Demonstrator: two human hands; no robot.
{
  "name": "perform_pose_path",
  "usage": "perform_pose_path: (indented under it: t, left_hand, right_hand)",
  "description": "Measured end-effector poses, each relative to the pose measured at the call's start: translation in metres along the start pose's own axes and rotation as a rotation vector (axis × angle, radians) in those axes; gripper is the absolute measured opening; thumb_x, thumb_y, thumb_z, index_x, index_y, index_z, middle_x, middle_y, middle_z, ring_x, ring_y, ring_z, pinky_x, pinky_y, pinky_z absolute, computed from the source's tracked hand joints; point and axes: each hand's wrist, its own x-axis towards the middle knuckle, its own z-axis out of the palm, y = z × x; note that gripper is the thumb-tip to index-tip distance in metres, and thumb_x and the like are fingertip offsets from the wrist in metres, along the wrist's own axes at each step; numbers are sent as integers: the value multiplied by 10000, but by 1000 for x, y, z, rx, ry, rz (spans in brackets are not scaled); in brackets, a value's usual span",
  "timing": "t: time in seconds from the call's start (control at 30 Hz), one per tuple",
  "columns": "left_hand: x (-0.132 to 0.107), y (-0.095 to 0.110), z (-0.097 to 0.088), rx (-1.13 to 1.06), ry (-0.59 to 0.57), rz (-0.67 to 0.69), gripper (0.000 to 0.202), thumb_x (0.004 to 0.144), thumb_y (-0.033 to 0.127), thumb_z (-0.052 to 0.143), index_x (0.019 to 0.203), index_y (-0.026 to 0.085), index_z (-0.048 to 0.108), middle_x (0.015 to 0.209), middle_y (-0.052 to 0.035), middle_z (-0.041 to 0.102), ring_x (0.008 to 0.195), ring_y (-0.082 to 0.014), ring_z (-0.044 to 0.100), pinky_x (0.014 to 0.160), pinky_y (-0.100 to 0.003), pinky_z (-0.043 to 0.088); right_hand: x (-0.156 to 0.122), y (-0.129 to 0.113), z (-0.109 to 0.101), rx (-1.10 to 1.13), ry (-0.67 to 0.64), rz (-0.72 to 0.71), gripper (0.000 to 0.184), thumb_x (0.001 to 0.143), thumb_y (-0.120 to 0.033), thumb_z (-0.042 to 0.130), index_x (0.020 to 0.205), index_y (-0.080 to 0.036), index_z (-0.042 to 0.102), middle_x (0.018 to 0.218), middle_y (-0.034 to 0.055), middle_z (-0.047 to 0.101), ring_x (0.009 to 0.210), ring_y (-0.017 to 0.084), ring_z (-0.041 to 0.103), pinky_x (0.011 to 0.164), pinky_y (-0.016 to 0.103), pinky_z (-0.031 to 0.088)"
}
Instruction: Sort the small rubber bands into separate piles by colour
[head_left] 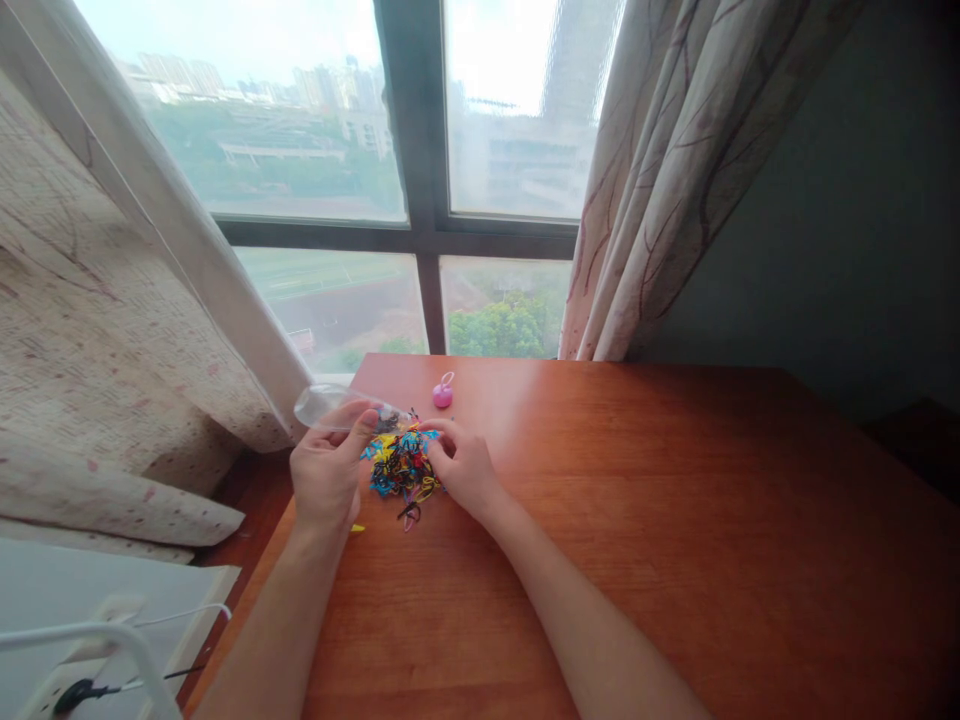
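Obs., at the window end of the wooden surface [637, 520]:

- The left hand [326, 470] was raised just off the wood, thumb and fingers closed on the mouth of a clear plastic pouch [322, 405], which lay tilted toward the curtain.
- The right hand [461, 465] was half curled, fingertips on the far edge of the pile of small elastic bands [401, 468]. I could not tell whether a band was pinched.
- The pile lay between the two hands, touching both.
- One yellow band [358, 527] sat apart, near the left wrist.
- A pink bobble [442, 395] lay just beyond the pile.

Judgement: the bands looked near weightless, soft, springy and tangled, so they were likely to lift in clumps and best pinched a few at a time. The pouch looked limp and slippery, best held by the rim.
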Motion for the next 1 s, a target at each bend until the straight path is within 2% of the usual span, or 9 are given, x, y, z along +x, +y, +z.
perform_pose_path:
  t: [0.23, 0.43, 0.67, 0.87, 1.0]
  left_hand:
    - [-6, 2, 4, 55, -118, -15, 357, 589, 291, 880, 881, 142, 740, 873, -40, 755, 811, -163, 694, 781, -235, 527]
    - [-5, -2, 0, 65, -110, -15, 349, 605, 267, 872, 906, 149, 740, 881, -35, 759, 797, -150, 690, 784, -229, 532]
    - [-4, 2, 4, -28, -115, -96, 395, 587, 308, 882, 896, 140, 702, 864, -33, 743, 766, -150, 687, 768, -252, 547]
    - [-3, 4, 4, -114, -120, -185, 406, 597, 352, 881, 872, 143, 669, 865, -19, 734, 783, -141, 699, 777, -244, 560]
    - [-4, 3, 3, -127, -193, -257, 466, 599, 422, 873, 898, 132, 663, 856, -53, 735, 804, -198, 716, 733, -296, 586]
  right_hand:
    - [-1, -1, 0, -4, 15, 7, 292, 838, -258, 510, 1041, -202, 711, 551, -68, 468, 499, 101, 417, 500, 198, 318]
    - [2, -4, -4, -18, 113, 36, 267, 824, -238, 503, 957, -176, 726, 556, -56, 492, 516, 107, 431, 528, 214, 321]
    - [1, -3, -3, 65, 111, 49, 273, 793, -240, 508, 953, -183, 723, 552, -58, 489, 506, 110, 417, 518, 217, 329]
    - [1, -3, -1, 215, 21, 48, 339, 807, -281, 499, 1046, -163, 708, 585, -55, 453, 520, 93, 375, 499, 205, 304]
    - [-1, -9, -3, 350, -151, 48, 462, 800, -313, 530, 1222, -163, 643, 568, -75, 398, 491, 79, 330, 471, 195, 279]
